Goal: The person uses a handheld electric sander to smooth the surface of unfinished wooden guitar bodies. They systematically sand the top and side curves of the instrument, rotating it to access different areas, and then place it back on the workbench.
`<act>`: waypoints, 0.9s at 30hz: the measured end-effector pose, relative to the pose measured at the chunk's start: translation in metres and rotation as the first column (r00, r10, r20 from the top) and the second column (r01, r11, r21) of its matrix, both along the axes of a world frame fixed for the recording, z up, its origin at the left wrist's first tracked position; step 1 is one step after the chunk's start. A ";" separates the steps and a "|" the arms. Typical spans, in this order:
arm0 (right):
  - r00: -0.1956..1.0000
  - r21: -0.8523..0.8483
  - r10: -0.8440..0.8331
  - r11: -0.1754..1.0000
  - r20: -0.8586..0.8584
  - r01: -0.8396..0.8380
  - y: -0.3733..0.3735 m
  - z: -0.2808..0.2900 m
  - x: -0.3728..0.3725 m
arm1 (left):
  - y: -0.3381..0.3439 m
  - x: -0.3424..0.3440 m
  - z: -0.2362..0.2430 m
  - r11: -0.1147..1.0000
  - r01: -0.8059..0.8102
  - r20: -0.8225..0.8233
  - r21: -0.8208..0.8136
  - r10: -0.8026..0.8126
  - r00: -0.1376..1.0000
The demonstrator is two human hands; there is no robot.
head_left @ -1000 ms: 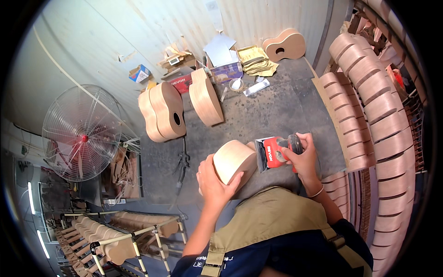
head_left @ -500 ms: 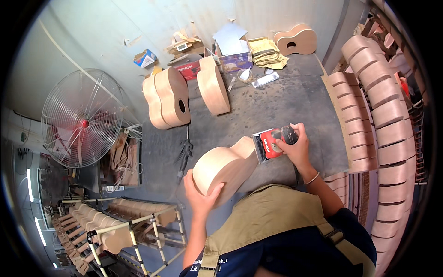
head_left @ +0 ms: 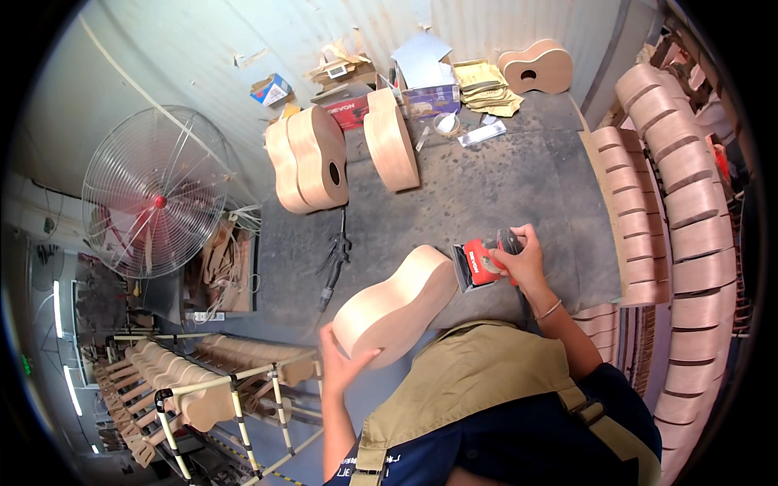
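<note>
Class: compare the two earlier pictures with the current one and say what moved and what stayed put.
The guitar body has swung from end-on to lie lengthwise on the lap, its side facing up. The left hand slid to its lower end; the right hand keeps gripping the red sander at the upper end. The fan and guitar bodies on the floor stayed put.

Against the far wall we see a small blue-and-white carton (head_left: pixel 271 89) lying tilted on the floor, with a flat red box (head_left: pixel 350 112) near it, just behind the standing guitar bodies. Beside the red box we find a purple-sided box (head_left: pixel 429 99) topped by a pale sheet, and just to its right a stack of yellowish flat packets (head_left: pixel 486 85).
</note>
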State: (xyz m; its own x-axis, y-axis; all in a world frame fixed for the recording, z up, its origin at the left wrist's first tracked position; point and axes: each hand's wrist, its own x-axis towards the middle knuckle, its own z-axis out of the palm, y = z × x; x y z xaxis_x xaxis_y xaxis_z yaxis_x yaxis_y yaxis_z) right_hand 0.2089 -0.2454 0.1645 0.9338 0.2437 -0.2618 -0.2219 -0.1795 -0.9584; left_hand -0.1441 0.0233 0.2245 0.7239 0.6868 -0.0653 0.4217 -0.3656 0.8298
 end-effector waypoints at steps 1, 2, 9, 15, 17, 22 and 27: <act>1.000 -0.043 0.014 0.999 0.028 -0.012 -0.002 0.001 -0.003 | 0.004 -0.003 0.001 0.999 0.044 -0.029 0.023 -0.044 0.999; 0.997 -0.089 0.034 0.996 0.063 -0.028 -0.001 0.003 -0.004 | 0.003 0.001 0.006 0.999 0.044 -0.030 -0.003 -0.045 0.999; 0.966 -0.033 -0.069 0.996 0.251 0.080 -0.025 -0.006 -0.012 | 0.007 0.045 0.028 0.989 -0.131 0.087 0.067 0.125 0.988; 0.943 -0.071 -0.185 0.975 0.276 0.212 -0.071 -0.009 -0.013 | 0.032 0.092 0.059 0.896 -0.435 0.249 0.088 0.403 0.881; 0.925 -0.083 -0.221 0.963 0.310 0.258 -0.083 -0.009 -0.018 | 0.056 0.123 0.032 0.866 -0.472 0.366 0.164 0.391 0.845; 0.871 -0.120 -0.306 0.919 0.385 0.376 -0.100 0.001 -0.038 | 0.101 0.233 -0.013 0.788 -0.548 0.416 0.280 0.415 0.809; 0.867 -0.090 -0.413 0.888 0.277 0.452 -0.120 -0.002 -0.055 | 0.146 0.334 -0.042 0.709 -0.542 0.448 0.451 0.345 0.825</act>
State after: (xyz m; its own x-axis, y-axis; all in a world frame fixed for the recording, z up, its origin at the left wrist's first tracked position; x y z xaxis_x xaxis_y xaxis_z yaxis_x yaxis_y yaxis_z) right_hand 0.1536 -0.3653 0.1622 0.9747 -0.2230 -0.0140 -0.0739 -0.2626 -0.9621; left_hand 0.1895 0.1695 0.1826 0.2358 0.7768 0.5839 0.4113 -0.6241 0.6643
